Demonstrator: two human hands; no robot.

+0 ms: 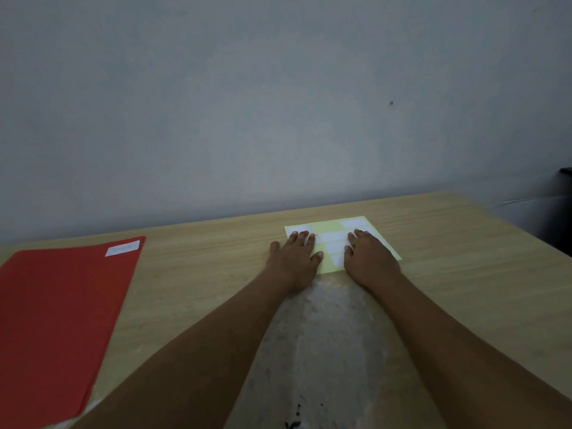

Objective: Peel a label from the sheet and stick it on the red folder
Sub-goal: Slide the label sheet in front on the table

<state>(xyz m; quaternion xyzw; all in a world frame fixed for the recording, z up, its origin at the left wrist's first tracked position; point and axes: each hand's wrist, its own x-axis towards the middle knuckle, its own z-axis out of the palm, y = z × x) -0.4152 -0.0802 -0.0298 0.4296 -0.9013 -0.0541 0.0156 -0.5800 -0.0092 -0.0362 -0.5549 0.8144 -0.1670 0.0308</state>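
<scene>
A pale yellow label sheet (pixel 328 226) with several white labels lies on the wooden table near the wall. My left hand (pixel 295 258) rests flat on the sheet's left part, fingers spread. My right hand (pixel 370 258) lies palm down on the sheet's right part, fingers apart. Neither hand holds anything. The red folder (pixel 58 317) lies flat at the left of the table, well apart from both hands. One white label (pixel 122 248) is stuck near the folder's far right corner.
The wooden table (pixel 201 274) has a worn, greyish patch (pixel 328 351) between my forearms. A grey wall stands right behind the table's far edge. A dark object (pixel 561 209) sits beyond the table's right corner.
</scene>
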